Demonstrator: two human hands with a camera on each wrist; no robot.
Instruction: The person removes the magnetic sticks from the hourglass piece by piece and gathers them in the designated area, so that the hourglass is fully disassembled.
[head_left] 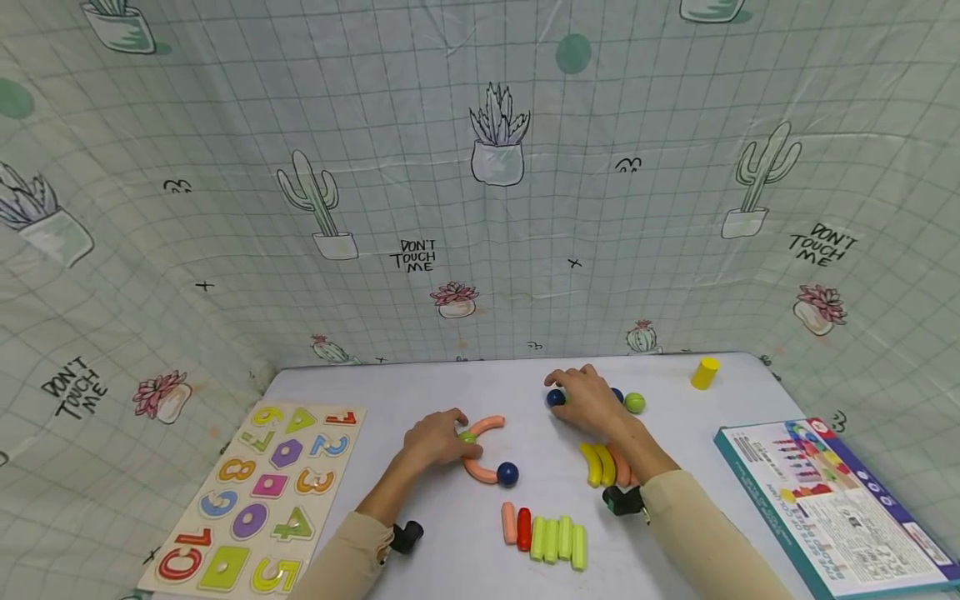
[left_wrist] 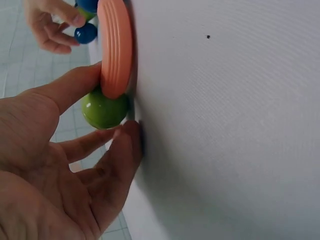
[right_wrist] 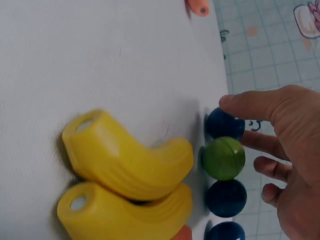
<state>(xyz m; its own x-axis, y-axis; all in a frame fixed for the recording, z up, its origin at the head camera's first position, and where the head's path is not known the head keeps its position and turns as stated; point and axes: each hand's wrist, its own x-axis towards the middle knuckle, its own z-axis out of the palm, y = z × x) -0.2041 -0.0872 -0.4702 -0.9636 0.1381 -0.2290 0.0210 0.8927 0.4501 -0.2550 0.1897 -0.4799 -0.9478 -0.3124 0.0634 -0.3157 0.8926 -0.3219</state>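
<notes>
The left hand lies low on the white tabletop, thumb and fingers pinching a green ball against the end of an orange curved piece. The right hand reaches forward, fingers fairly straight, fingertips touching a row of blue and green balls; two yellow curved pieces lie just beside it.

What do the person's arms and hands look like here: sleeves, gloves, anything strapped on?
Both hands are bare, no gloves or rings visible. The left hand and right hand come out of long beige sleeves. A small black camera sits at each wrist, just ahead of the cuff.
</notes>
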